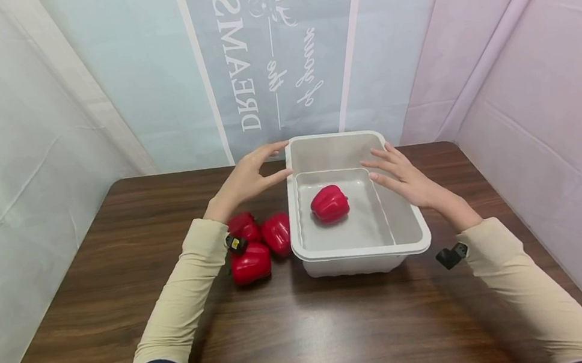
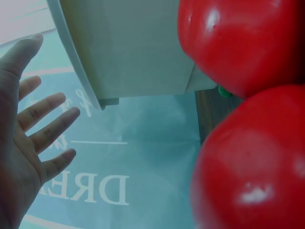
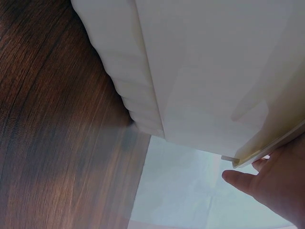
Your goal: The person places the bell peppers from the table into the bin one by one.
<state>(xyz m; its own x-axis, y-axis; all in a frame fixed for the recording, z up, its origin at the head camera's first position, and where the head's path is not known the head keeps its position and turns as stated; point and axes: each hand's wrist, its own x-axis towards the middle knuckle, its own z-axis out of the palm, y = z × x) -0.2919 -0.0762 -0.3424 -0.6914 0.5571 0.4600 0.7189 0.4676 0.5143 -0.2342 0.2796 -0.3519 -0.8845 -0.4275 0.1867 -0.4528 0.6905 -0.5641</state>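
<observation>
A light grey plastic bin (image 1: pixel 362 253) stands on the table, with one red bell pepper (image 1: pixel 329 204) lying on its floor. My left hand (image 1: pixel 247 179) is at the bin's left rim, fingers extended and thumb apart; whether it touches the rim I cannot tell. In the left wrist view that hand (image 2: pixel 28 138) holds nothing. Over the right rim my right hand (image 1: pixel 402 179) spreads its fingers, also holding nothing; its thumb side (image 3: pixel 281 183) shows beside the rim in the right wrist view. Three more red bell peppers (image 1: pixel 251 264) cluster left of the bin, below the left wrist.
The dark wood-grain table (image 1: pixel 310 336) extends in front of the bin and to both sides. Behind it hangs a blue-grey cloth (image 1: pixel 286 55) with mirrored white lettering. Pale sheets (image 1: pixel 3 150) wall in the left and right sides.
</observation>
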